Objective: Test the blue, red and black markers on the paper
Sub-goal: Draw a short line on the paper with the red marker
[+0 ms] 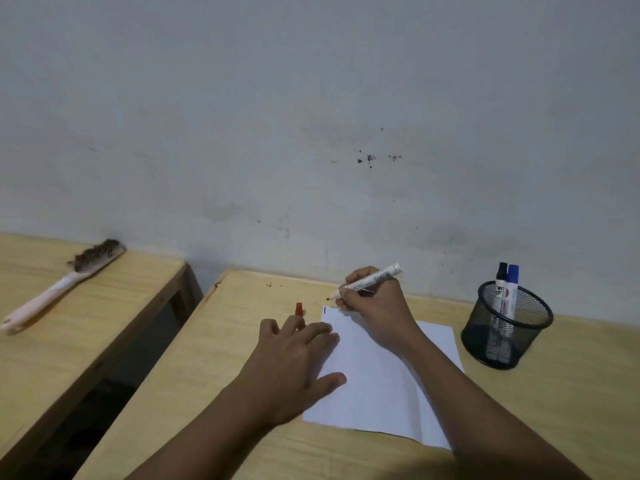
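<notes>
A white sheet of paper [381,382] lies on the wooden desk [214,358], with a short blue stroke [324,310] at its far left corner. My right hand [375,306] grips an uncapped red marker [372,279], whose tip hovers just beyond the paper's far edge. My left hand [294,362] lies flat on the paper's left edge, and the red cap [299,309] sticks up between its fingers. The black marker [500,289] and the blue marker [512,292] stand capped in a black mesh cup [505,327] to the right of the paper.
A second wooden desk [69,323] stands at the left across a dark gap [114,393], with a pink-handled hairbrush [65,282] on it. A grey wall [311,133] rises right behind both desks.
</notes>
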`<state>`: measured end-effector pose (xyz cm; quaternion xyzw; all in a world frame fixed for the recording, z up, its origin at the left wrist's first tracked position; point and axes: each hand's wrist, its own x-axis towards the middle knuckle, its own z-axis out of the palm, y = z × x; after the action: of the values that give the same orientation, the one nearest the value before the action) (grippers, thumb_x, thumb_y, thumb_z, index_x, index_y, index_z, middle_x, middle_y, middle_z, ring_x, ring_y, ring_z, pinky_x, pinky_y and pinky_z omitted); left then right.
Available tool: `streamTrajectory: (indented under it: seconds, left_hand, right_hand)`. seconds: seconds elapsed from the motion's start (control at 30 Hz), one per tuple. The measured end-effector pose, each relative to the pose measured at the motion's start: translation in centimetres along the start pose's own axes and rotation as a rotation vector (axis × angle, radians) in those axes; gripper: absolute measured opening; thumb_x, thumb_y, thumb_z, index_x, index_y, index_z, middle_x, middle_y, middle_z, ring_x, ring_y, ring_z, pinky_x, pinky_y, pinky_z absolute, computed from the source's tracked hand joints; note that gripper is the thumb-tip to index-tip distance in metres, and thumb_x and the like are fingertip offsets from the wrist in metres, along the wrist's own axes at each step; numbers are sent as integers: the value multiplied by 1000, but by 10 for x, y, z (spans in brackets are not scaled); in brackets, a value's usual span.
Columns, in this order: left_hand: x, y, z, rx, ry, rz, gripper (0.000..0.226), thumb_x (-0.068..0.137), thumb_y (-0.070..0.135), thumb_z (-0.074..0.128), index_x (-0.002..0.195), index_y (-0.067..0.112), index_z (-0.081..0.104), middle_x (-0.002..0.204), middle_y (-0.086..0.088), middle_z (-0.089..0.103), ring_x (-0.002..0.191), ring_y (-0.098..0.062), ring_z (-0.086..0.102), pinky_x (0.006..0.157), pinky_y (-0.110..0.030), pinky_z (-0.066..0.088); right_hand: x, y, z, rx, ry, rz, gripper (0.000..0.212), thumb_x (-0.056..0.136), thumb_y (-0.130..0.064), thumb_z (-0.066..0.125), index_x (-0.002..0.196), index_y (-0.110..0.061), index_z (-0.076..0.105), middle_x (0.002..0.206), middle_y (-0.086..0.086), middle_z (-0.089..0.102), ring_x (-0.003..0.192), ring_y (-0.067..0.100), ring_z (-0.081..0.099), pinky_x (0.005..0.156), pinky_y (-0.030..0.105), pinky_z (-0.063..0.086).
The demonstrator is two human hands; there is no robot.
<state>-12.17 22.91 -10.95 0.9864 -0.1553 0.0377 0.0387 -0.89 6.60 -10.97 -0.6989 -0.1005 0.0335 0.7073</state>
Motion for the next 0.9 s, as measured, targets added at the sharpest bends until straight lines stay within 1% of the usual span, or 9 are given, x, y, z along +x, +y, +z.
streamTrajectory:
  seconds: [0.1, 0.17, 0.23, 0.27, 0.33, 0.4, 0.47, 0.6, 0.9]
  left_hand:
    - [-4, -3, 6, -3, -44, 4, 66, 92, 69, 24, 147, 34, 31, 158, 13, 30, 135, -19, 30, 99, -47, 25]
    - [-6, -5, 11, -16, -82, -2, 69, 93, 69, 19, 152, 35, 18, 163, 12, 17, 142, -18, 18, 105, -48, 21]
    - [-7, -5, 16, -40, -140, -12, 72, 93, 70, 14, 155, 35, 4, 165, 13, 1, 148, -19, 2, 113, -51, 12]
    - [-7, -5, 18, -56, -168, -17, 74, 93, 71, 12, 155, 35, -2, 164, 14, -7, 150, -18, -7, 116, -53, 4]
    - [-6, -6, 21, -82, -214, -28, 75, 91, 75, 9, 153, 38, -11, 160, 18, -21, 148, -17, -23, 116, -56, -13]
    - [-6, -8, 22, -89, -233, -26, 75, 90, 76, 8, 152, 40, -16, 157, 20, -27, 144, -15, -32, 114, -56, -20]
    - [-6, -9, 23, -90, -242, -20, 76, 91, 76, 8, 152, 39, -17, 157, 21, -28, 143, -14, -34, 114, -56, -20]
    - [-7, -9, 22, -80, -233, -13, 76, 91, 75, 9, 153, 37, -16, 158, 19, -25, 145, -13, -31, 115, -56, -18]
    - [-7, -9, 21, -68, -232, -16, 76, 91, 74, 9, 153, 36, -15, 160, 18, -23, 146, -15, -28, 116, -56, -16]
  right_hand:
    - [4, 14, 1, -48, 1, -2, 10, 80, 1, 77, 82, -7, 70, 80, 25, 72, 77, 42, 71, 74, 48, 58]
    - [4, 22, -1, -87, 26, -18, 12, 79, 0, 79, 82, -7, 70, 80, 22, 73, 78, 42, 72, 69, 43, 59]
    - [5, 24, -4, -110, 45, -25, 12, 79, 1, 80, 84, -4, 69, 79, 19, 73, 78, 40, 73, 65, 39, 59]
    - [6, 25, -4, -125, 43, -30, 12, 79, 0, 80, 84, -3, 70, 80, 20, 74, 79, 40, 74, 65, 39, 60]
    - [6, 25, -3, -167, 25, -36, 10, 79, -4, 81, 83, -5, 71, 82, 20, 75, 81, 38, 75, 67, 42, 62]
    - [7, 25, -2, -206, 7, -33, 7, 81, -7, 80, 82, -8, 73, 82, 14, 77, 81, 33, 76, 70, 44, 64]
    - [7, 24, -1, -243, 7, -32, 5, 83, -8, 79, 85, -9, 74, 82, 9, 78, 79, 26, 77, 71, 43, 65]
    - [5, 22, 0, -258, -2, -34, 6, 83, -9, 79, 84, -12, 74, 84, 8, 78, 80, 24, 77, 73, 40, 65]
    - [7, 22, 0, -324, -3, -22, 6, 83, -12, 80, 82, -16, 75, 81, 5, 78, 77, 23, 76, 75, 46, 64]
